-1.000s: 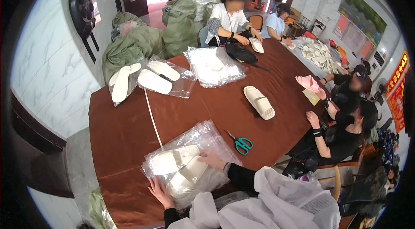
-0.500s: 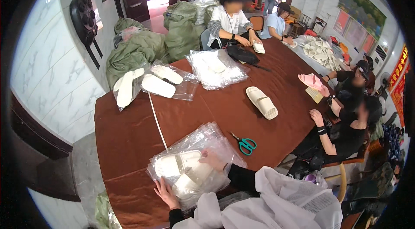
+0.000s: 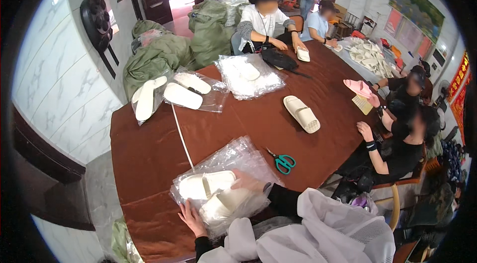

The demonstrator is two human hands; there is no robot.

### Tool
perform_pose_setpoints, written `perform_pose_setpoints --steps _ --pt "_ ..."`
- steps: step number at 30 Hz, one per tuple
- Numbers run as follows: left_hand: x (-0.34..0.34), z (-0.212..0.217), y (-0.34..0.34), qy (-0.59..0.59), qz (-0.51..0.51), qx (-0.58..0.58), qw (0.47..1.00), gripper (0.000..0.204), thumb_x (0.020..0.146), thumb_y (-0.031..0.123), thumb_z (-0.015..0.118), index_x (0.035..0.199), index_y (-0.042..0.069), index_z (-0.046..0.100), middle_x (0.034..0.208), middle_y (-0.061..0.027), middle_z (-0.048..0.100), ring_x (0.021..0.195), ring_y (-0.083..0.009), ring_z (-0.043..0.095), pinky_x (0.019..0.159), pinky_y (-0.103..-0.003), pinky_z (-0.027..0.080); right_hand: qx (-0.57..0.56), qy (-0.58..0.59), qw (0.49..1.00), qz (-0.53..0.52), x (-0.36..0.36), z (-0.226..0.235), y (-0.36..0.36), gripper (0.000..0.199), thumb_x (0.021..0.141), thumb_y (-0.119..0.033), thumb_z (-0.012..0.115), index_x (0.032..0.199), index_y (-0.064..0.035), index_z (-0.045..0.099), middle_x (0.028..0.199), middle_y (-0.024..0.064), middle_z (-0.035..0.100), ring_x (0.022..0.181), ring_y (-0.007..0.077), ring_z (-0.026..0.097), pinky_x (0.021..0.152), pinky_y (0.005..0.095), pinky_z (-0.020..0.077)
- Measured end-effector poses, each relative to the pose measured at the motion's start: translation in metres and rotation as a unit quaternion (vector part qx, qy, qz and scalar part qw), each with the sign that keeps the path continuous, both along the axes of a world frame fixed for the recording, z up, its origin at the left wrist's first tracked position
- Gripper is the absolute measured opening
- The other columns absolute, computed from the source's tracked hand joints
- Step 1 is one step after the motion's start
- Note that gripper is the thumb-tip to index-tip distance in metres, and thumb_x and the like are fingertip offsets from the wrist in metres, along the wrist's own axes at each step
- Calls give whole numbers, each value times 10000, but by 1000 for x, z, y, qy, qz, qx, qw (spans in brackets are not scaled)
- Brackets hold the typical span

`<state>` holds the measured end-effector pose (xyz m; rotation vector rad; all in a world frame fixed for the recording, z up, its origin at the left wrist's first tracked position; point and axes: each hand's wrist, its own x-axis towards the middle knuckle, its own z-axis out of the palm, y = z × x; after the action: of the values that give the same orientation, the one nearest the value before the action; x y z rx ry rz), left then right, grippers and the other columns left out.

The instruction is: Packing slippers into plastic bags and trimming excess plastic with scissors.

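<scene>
Two cream slippers lie side by side on a clear plastic bag (image 3: pixel 251 156) at the near edge of the table. The upper slipper (image 3: pixel 195 187) shows its strap; the lower slipper (image 3: pixel 218 207) is partly covered by shiny film. My left hand (image 3: pixel 193 218) is open, fingers spread against the bag's left edge beside the lower slipper. My right hand (image 3: pixel 250 182) lies over the right ends of the slippers with its fingers stretched out, fingertips touching the upper slipper's end. To the right lie teal-handled scissors (image 3: pixel 284 163), and beyond them a single cream slipper (image 3: pixel 301 114).
The table has a brown cloth (image 3: pixel 149 163). At its far left are bagged white slippers (image 3: pixel 183 95) and a stack of clear bags (image 3: pixel 243 81). Several people sit along the far and right sides; one holds a pink slipper (image 3: pixel 357 87). Green sacks (image 3: pixel 164 57) stand behind.
My right hand has shifted slightly right and the upper slipper's right end shows more plainly. My left hand stays nearly in place. Across the table, a person's cream slipper has moved right.
</scene>
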<state>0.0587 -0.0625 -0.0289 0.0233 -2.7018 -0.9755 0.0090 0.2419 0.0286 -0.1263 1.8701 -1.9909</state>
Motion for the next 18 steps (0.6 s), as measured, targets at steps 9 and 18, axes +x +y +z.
perform_pose_setpoints --steps 9,18 --pt "54 22 -26 76 3 -11 997 378 938 184 544 1258 -17 543 1313 -169 551 1220 -403 479 1057 -482 328 243 64 967 -30 1 -22 14 650 770 -186 759 1320 -4 463 1223 139 594 1103 211 559 956 344 442" --pt "93 10 8 56 59 -29 996 288 835 160 659 1081 26 588 1361 -197 482 1285 -431 400 1050 -558 310 129 41 988 -69 8 -39 9 676 773 -293 776 1332 -57 477 1174 206 627 1124 286 572 950 353 448"
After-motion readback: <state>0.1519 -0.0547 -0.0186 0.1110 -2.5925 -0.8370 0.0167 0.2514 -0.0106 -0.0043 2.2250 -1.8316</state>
